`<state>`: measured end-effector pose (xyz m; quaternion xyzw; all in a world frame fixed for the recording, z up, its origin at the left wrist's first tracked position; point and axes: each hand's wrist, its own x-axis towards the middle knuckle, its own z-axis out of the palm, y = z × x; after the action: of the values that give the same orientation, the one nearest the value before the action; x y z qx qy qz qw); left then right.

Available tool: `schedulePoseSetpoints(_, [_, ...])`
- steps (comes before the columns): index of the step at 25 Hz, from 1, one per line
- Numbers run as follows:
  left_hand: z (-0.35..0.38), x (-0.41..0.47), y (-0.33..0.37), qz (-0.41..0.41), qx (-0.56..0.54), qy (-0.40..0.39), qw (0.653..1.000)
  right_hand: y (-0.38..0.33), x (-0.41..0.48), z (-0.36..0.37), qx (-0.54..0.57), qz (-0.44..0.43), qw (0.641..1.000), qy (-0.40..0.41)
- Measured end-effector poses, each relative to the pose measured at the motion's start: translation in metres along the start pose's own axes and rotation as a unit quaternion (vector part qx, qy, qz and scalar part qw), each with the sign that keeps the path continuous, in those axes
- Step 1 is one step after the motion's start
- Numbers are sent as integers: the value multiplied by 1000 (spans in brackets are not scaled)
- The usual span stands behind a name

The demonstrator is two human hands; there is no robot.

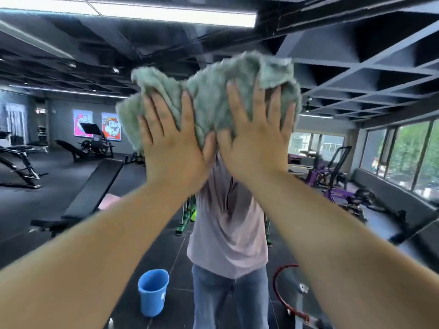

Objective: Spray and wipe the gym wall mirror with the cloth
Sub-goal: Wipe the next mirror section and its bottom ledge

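Left grip (171,148), right grip (256,141), flat on cloth (213,91), against mirror (356,67)

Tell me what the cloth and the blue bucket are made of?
Cloth: looks like soft terry or microfibre, grey-green and matte; it is fuzzy and bunches in folds.
Bucket: probably plastic, blue and smooth, with a thin moulded rim.

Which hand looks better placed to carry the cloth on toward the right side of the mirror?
Probably the right hand: it presses the right part of the cloth, nearer that side of the mirror. The left hand presses the left part and would have to cross over.
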<state>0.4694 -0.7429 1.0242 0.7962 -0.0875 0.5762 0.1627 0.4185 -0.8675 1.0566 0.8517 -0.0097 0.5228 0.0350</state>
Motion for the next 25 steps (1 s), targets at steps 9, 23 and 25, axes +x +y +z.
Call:
schedulePoseSetpoints(9, [-28,73,-41,130,12,14,991,-41,80,-26,-78,-132,988,25])
schedulePoseSetpoints(23, [-67,123,-62,153,80,-111,979,-86,115,-47,-56,-84,995,-10])
schedulePoseSetpoints(25, [-65,126,-52,113,58,-124,984,-89,122,-46,-33,-58,998,-10])
